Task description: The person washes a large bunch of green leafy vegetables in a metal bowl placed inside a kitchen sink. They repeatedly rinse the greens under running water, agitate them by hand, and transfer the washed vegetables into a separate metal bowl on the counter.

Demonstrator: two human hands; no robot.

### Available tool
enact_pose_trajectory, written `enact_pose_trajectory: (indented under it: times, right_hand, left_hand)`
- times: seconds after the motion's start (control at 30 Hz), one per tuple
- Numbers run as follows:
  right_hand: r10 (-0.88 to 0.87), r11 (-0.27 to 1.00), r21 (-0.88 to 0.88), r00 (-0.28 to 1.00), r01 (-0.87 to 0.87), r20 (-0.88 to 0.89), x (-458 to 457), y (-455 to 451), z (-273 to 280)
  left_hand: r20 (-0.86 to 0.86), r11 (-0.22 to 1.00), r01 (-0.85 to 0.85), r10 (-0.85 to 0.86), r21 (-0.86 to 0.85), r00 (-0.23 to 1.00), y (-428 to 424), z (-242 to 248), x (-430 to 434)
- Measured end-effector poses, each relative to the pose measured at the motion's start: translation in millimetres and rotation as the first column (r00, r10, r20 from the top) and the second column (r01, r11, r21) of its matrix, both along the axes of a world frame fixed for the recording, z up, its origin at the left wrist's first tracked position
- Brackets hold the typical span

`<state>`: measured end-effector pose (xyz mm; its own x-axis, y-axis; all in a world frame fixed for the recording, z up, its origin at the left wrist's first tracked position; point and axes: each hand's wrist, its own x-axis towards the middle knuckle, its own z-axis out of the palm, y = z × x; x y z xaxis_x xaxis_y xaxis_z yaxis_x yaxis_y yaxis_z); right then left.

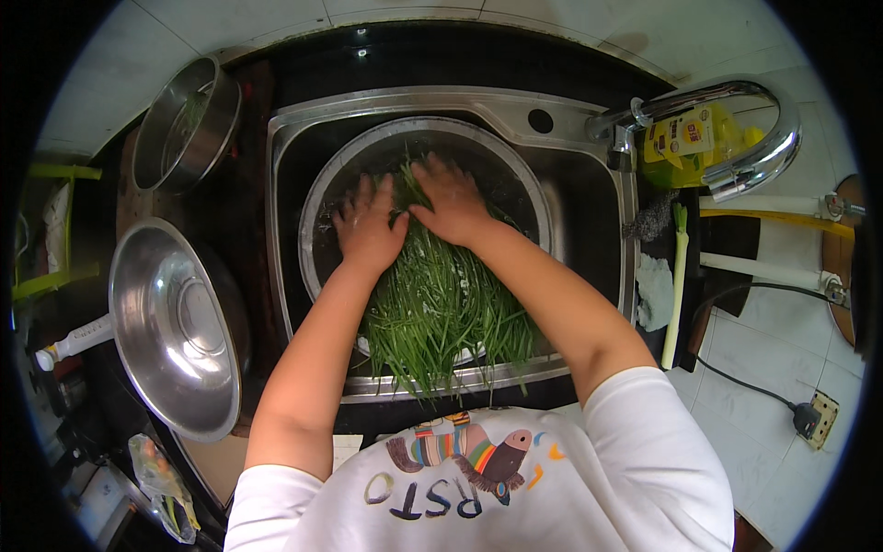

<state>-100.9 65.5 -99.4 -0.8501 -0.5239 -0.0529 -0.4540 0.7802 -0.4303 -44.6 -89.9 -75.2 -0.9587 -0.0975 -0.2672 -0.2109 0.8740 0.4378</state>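
A large heap of long, thin green leaf vegetables [448,297], perhaps chives, lies in a round metal basin [312,200] inside the stainless steel sink [588,276]. Leaf ends hang over the basin's near rim towards my body. My left hand [365,224] is spread flat at the left of the far end of the leaves, palm down and wet. Beside it, my right hand [448,200] lies palm down on the leaves, fingers apart and slightly blurred. The thumbs nearly meet. Neither hand closes around anything, and what lies under the palms is hidden.
Left of the sink stand an empty steel bowl [176,331] and a deeper steel pot [196,155] with some green bits. A chrome faucet [752,90], yellow detergent bottle [683,141], steel scrubber [652,215], pale cloth [654,291] and scallion stalk [677,297] are on the right.
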Motion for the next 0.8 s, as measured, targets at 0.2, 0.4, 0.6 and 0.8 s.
enact_pose_trajectory:
  times: [0.2, 0.4, 0.6, 0.8]
  right_hand:
    - [-0.463, 0.886, 0.174, 0.821, 0.429, 0.335, 41, 19, 35]
    - [-0.366, 0.637, 0.116, 0.166, 0.762, 0.916, 38, 19, 6]
    - [0.36, 0.382, -0.225, 0.08, 0.896, 0.93, 50, 42, 24]
    - [0.586, 0.18, -0.221, 0.076, 0.958, 0.807, 50, 74, 47]
  left_hand:
    - [0.269, 0.721, -0.519, 0.444, 0.458, 0.855, -6, -22, 43]
    - [0.823, -0.086, -0.819, 0.088, 0.567, 0.561, 2, -20, 30]
    - [0.657, -0.244, -0.638, -0.002, 0.731, 0.754, -9, -12, 41]
    - [0.511, -0.48, -0.515, -0.152, 0.711, 0.846, -30, 16, 47]
